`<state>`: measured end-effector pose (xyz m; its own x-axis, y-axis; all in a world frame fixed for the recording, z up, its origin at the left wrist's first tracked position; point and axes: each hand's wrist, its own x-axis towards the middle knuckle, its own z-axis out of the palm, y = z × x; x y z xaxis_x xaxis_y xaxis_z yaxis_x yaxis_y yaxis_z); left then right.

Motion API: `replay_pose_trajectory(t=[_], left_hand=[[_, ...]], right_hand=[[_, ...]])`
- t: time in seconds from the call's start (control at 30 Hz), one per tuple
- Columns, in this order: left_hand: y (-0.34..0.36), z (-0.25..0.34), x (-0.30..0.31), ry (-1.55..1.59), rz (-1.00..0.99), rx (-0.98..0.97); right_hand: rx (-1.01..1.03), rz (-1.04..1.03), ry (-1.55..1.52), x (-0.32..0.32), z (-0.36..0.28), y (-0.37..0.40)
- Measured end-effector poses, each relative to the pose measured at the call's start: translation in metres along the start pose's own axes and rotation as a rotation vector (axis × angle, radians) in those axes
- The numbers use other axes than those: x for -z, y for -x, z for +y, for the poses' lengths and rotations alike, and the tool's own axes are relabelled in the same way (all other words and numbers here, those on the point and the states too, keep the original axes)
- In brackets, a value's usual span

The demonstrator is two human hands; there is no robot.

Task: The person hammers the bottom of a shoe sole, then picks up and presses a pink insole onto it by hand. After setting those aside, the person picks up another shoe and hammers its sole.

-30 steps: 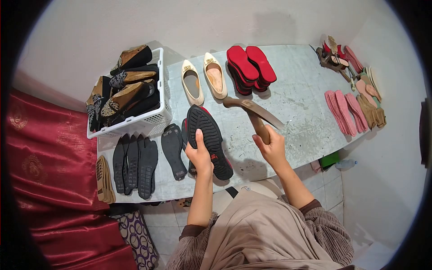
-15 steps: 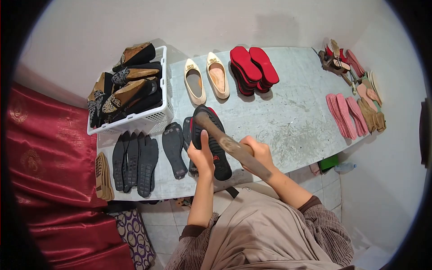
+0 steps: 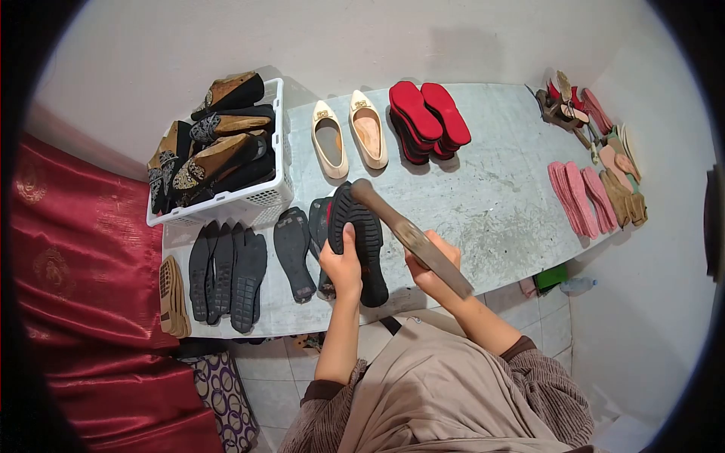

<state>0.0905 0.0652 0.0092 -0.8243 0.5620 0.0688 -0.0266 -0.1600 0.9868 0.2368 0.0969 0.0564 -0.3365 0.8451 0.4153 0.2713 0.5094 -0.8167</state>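
Fingers (image 3: 349, 237) of the left hand (image 3: 341, 266) clasped a black tread-soled shoe (image 3: 368, 243), sole up on the grey table (image 3: 491, 198). The right hand (image 3: 432, 272) clenched a brown wooden-handled hammer (image 3: 408, 232), its head beyond the knuckles, against the toe.

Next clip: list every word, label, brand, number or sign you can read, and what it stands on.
None: no readable text in this view.
Gold buckles on the cream flats: no legible lettering.
Gold emblems on the red cloth: patterns, not words.
Sole of the black shoe under the left hand: tread only.
Tool in the right hand: no marking visible.
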Motion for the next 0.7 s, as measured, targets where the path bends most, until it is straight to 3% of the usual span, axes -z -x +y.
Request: replay_pose_trajectory(t=[0.07, 0.13, 0.37, 0.43, 0.6, 0.67, 0.7], left_hand=[[0.002, 0.005, 0.0, -0.013, -0.006, -0.003], [0.005, 0.018, -0.004, -0.116, -0.001, -0.005], [0.006, 0.0, 0.004, -0.079, -0.051, 0.029], [0.004, 0.003, 0.001, -0.067, -0.015, 0.008], [0.004, 0.006, 0.002, 0.007, -0.002, 0.029], [0.003, 0.008, 0.004, 0.044, -0.003, 0.043], [0.002, 0.006, 0.004, 0.008, 0.002, 0.031]], right_hand=[[0.039, 0.056, -0.038, 0.001, -0.002, 0.0], [-0.003, -0.121, 0.122, 0.006, -0.006, -0.007], [0.04, -0.006, -0.04, -0.003, 0.001, 0.004], [-0.106, -0.14, 0.091, 0.001, -0.004, 0.001], [0.006, 0.021, 0.009, -0.004, 0.005, 0.007], [-0.114, -0.181, 0.066, 0.001, 0.009, 0.003], [-0.111, -0.181, 0.066, 0.003, 0.005, 0.002]])
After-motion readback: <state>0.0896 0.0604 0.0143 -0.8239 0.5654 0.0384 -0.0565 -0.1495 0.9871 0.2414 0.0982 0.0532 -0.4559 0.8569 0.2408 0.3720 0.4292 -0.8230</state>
